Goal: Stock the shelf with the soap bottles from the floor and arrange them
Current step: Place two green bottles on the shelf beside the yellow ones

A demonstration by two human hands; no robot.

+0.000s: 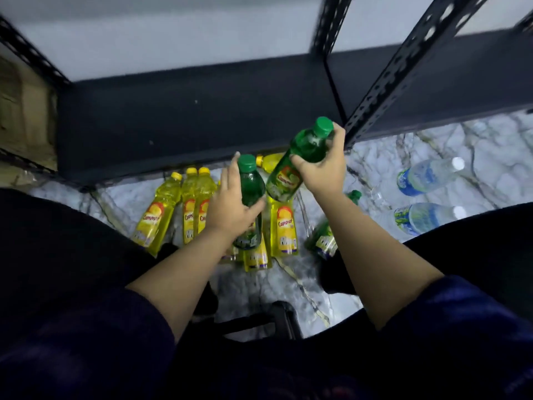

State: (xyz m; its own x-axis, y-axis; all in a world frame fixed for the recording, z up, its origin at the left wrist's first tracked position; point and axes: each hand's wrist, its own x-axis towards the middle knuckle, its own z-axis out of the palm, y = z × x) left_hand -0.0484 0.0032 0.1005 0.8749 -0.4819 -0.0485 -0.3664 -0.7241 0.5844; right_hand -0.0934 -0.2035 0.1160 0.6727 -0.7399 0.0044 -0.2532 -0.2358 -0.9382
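Fingers (230, 180) of left hand hide green bottle (251, 186); label blurred.

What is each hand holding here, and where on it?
The left hand grips a green soap bottle around its upper body, below the cap. The right hand grips another green bottle around its shoulder and upper body.

Your left hand (230, 209) covers the middle of the green bottle (250, 180) it grips, so you cannot read that label. Your right hand (323, 166) hides the neck of the raised green bottle (291, 168). Behind both, one yellow bottle (271, 161) shows only its cap and shoulder. The fallen green bottle (324, 239) by your right forearm is blurred, its label unreadable. The shelf uprights (415, 59) run off the top edge, and the cardboard box (23, 111) is cut by the left edge.
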